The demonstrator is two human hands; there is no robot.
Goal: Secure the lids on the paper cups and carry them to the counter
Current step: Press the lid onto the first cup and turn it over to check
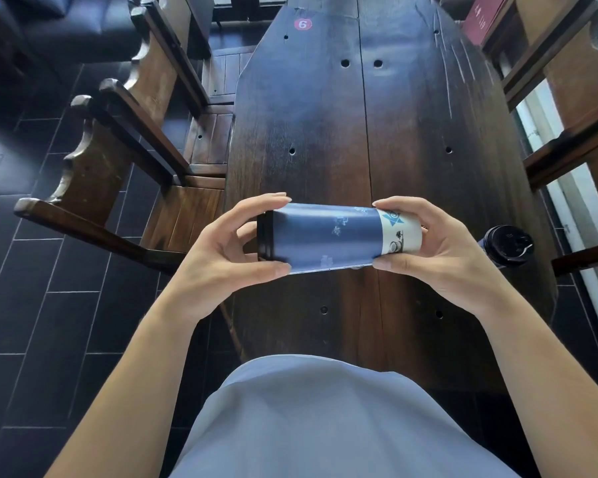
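Blue paper cup [328,238] lies on its side in the air above the wooden table [325,115], its black lid [265,236] pointing to nine o'clock; the left hand [221,257] pinches the lidded end, the right hand [442,250] grips the base; the lid looks seated, so this reads as a seal check; next, turn it upright and carry; a second lidded cup [506,246] stands at three o'clock; two cups, two lids.

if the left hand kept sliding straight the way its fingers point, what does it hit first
The left hand points rightward along the blue paper cup it grips at the black lid end. Next in that line is the right hand holding the cup's base.
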